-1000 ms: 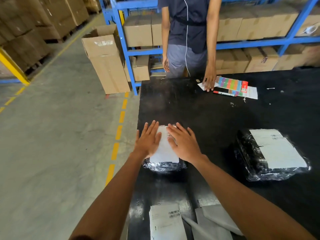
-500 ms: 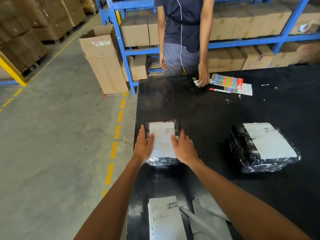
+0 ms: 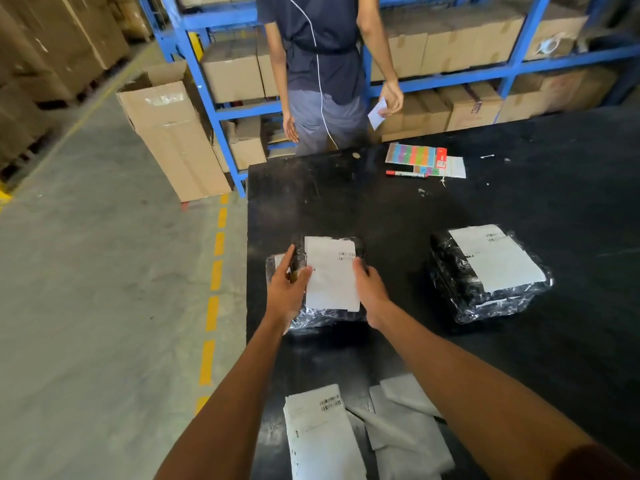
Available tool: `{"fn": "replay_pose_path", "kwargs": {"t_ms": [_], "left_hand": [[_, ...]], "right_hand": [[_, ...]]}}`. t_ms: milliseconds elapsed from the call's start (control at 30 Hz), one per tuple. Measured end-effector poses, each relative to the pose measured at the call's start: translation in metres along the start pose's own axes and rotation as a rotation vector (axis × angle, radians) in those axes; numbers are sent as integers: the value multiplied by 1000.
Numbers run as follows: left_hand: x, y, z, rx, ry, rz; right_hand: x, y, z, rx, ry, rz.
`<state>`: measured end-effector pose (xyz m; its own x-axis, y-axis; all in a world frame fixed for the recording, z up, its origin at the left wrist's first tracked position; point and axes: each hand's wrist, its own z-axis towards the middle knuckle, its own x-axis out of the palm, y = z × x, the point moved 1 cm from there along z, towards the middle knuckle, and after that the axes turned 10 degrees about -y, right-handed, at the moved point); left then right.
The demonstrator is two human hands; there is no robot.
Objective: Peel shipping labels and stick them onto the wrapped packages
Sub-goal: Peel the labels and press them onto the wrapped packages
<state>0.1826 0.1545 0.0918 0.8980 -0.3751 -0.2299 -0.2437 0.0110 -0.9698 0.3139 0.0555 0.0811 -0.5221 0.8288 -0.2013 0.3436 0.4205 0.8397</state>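
Labelled package [image 3: 329, 282] at table's [image 3: 519, 358] left edge, label [image 3: 330, 271] on top. Left hand [image 3: 287, 289] and right hand [image 3: 370, 292] gripping its left and right sides. Second labelled package [image 3: 491, 271] well right of it. Label stack [image 3: 318, 434] and peeled backings [image 3: 405, 431] nearer the camera.

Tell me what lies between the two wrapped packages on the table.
Only bare black table separates the held package from the labelled package in the head view.

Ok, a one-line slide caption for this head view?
Both hands, left and right, hold a labelled package at its sides on the black table; a second labelled package sits right.
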Motion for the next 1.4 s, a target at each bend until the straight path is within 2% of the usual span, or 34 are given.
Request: {"fn": "replay_pose_path", "kwargs": {"t_ms": [100,167,200,267,300,400,667,800,967,1133,1233,1333,1400], "left_hand": [[9,8,-13,36,80,137],[16,19,-11,168,141,237],[18,23,-9,237,151,292],[21,30,-11,252,193,345],[19,32,-11,256,214,446],[22,55,-8,439,227,868],[39,49,-15,448,66,920],[50,50,-29,426,11,970],[50,52,-45,445,2,1015],[45,60,-50,458,28,1104],[42,62,-52,465,51,1130],[39,62,-51,478,64,1120],[38,63,-51,482,61,1111]], "right_hand": [[-16,1,2,-131,-75,-114],[-29,-1,3,-170,-104,-136],[-37,-4,3,-158,-106,-127],[-60,-17,3,-88,-87,-81],[-70,-26,4,-46,-77,-64],[-109,-55,-3,47,-24,-53],[-252,-127,-27,157,-88,-176],[-300,-137,-36,154,-183,-122],[-330,-141,-12,108,-281,-110],[-337,-135,19,98,-236,-152],[-338,-135,32,63,-251,-294],[-342,-130,49,9,-383,-538],[-339,-122,57,19,-411,-712]]}}
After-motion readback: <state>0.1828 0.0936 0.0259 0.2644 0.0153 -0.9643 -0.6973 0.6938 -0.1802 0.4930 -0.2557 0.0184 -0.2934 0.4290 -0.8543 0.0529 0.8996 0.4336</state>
